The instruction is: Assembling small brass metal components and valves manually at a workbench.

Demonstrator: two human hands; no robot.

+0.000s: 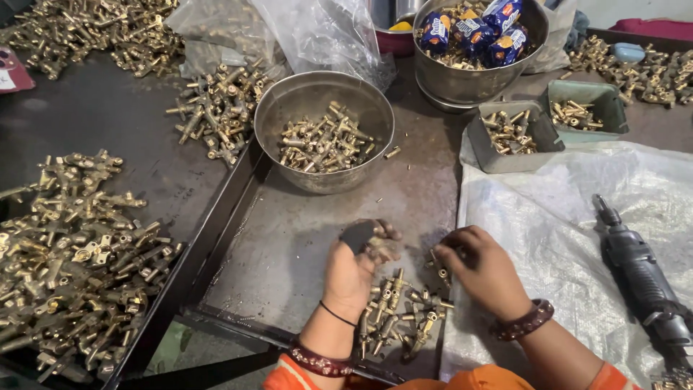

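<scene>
Brass fittings (404,318) sit piled at the tray's (303,238) near edge; we pinch one w/ left hand (354,263), right hand (484,267) fingers curled on another, maybe joining next.

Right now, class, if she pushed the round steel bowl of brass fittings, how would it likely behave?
The round steel bowl would probably feel heavy, given its heap of brass fittings. Its curved base suggests it might rock. The loose fittings would likely shift and rattle.
</scene>
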